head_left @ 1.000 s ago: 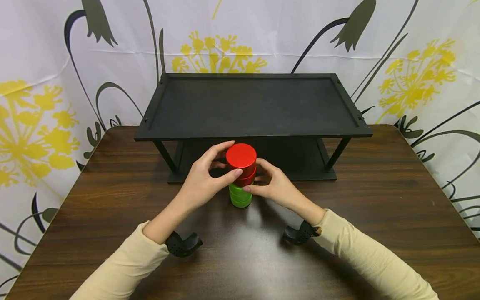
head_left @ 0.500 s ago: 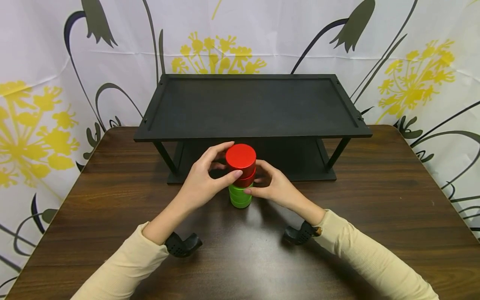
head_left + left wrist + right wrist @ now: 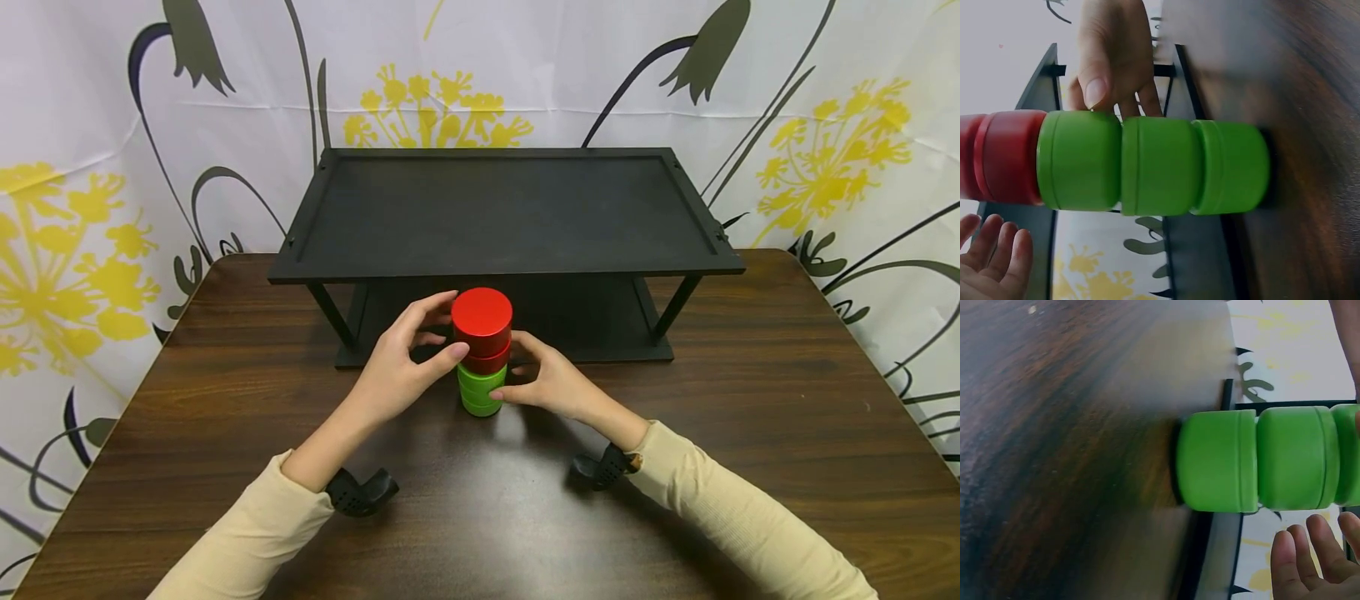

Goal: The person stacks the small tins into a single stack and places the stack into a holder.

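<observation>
Small round jars stand in one upright stack on the table. The red jars [image 3: 482,315] are on top and the green jars [image 3: 477,392] below; three green ones show in the left wrist view, the lowest green jar [image 3: 1235,167] on the wood. My left hand [image 3: 397,367] is beside the red jars, thumb and fingers spread around them; its fingers [image 3: 1013,256] show a gap from the stack. My right hand [image 3: 555,383] flanks the stack on the right, with its thumb by the green jars. Its fingers [image 3: 1310,550] are relaxed and apart from them.
A black two-tier shelf [image 3: 495,217] stands right behind the stack, its upper board reaching out above the lower one. Brown wooden table [image 3: 750,400] extends to both sides and in front. A flower-patterned curtain [image 3: 585,67] hangs behind.
The left hand has drawn slightly left, its fingers coming off the red jars. The right hand has loosened and shifted a little lower. The stack has stayed in place.
</observation>
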Demonstrator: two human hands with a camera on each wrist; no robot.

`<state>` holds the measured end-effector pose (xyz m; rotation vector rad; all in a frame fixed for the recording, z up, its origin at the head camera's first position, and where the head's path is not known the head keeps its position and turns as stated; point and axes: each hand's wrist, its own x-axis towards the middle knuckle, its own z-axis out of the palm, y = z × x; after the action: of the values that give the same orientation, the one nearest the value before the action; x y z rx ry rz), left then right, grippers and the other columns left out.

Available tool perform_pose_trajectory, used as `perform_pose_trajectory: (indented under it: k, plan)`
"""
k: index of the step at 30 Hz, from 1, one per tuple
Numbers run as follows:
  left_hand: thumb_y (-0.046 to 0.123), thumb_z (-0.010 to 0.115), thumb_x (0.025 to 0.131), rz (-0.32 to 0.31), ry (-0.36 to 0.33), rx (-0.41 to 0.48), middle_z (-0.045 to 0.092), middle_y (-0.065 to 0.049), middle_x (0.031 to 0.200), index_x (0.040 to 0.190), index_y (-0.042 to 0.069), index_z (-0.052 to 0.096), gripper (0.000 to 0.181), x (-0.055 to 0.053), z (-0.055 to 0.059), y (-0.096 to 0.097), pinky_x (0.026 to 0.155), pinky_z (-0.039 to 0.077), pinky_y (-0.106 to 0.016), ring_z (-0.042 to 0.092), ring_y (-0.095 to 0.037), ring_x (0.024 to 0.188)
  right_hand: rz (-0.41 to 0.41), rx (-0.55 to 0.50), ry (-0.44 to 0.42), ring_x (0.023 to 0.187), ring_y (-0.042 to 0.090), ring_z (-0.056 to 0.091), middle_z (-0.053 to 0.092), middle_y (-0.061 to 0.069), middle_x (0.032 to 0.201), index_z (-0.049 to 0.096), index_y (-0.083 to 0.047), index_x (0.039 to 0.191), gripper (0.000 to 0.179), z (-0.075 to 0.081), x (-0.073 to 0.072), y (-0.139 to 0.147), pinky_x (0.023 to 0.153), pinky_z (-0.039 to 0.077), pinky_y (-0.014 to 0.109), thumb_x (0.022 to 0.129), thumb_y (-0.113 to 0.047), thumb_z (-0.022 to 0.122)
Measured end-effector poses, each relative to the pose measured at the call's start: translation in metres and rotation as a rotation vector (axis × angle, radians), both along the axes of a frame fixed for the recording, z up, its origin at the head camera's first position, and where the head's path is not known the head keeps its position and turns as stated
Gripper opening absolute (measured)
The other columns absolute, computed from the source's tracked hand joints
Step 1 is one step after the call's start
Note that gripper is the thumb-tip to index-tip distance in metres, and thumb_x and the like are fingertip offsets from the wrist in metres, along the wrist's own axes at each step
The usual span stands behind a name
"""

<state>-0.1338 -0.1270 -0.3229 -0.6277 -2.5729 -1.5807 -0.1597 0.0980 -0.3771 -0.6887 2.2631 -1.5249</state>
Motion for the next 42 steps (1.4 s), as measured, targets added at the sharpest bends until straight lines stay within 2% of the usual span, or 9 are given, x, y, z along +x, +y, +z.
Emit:
perform_pose_trajectory:
  k: [5,14,22,30,42]
  plan:
    - [0.021,0.071,0.087,-0.034,-0.045,-0.006,0.05,-0.007,0.139,0.143,0.013,0.04,0.064,-0.002,-0.008,-0.002,0.098,0.05,-0.041,0.051,-0.022,0.123,0.01,0.041,0.004,0.126,0.029,0.05,0.048,0.015,0.141,0.038,-0.002,0.141,0.073,-0.007,-0.001,-0.001,0.102,0.048,0.043,0.08,-0.012,0.076]
    - [0.015,0.079,0.078,-0.087,-0.088,-0.084,0.056,-0.007,0.129,0.139,0.011,0.041,0.072,-0.005,-0.019,-0.001,0.098,0.05,-0.041,0.053,-0.022,0.12,0.041,0.079,-0.025,0.12,0.028,0.053,0.05,0.014,0.139,0.038,-0.003,0.142,0.075,-0.018,-0.003,-0.004,0.101,0.05,0.043,0.079,-0.014,0.078]
    - [0.014,0.08,0.077,-0.109,-0.127,-0.119,0.054,-0.009,0.134,0.136,0.008,0.045,0.069,-0.007,-0.027,0.0,0.097,0.052,-0.041,0.053,-0.025,0.122,0.048,0.099,-0.033,0.116,0.029,0.055,0.053,0.015,0.134,0.04,-0.003,0.14,0.072,-0.023,-0.004,-0.005,0.1,0.05,0.044,0.08,-0.015,0.078]
    - [0.016,0.078,0.079,-0.111,-0.154,-0.112,0.055,-0.01,0.133,0.134,0.009,0.046,0.064,-0.009,-0.029,0.0,0.097,0.052,-0.041,0.054,-0.026,0.121,0.041,0.097,-0.046,0.124,0.029,0.051,0.049,0.016,0.141,0.039,-0.002,0.142,0.074,-0.024,-0.003,-0.008,0.101,0.05,0.043,0.079,-0.013,0.077]
    - [0.015,0.078,0.079,-0.112,-0.188,-0.099,0.055,-0.007,0.132,0.133,0.012,0.046,0.063,-0.009,-0.031,-0.001,0.098,0.052,-0.038,0.055,-0.025,0.121,0.037,0.109,-0.03,0.119,0.029,0.056,0.053,0.015,0.137,0.042,-0.004,0.141,0.07,-0.025,-0.003,-0.01,0.099,0.052,0.042,0.08,-0.013,0.076]
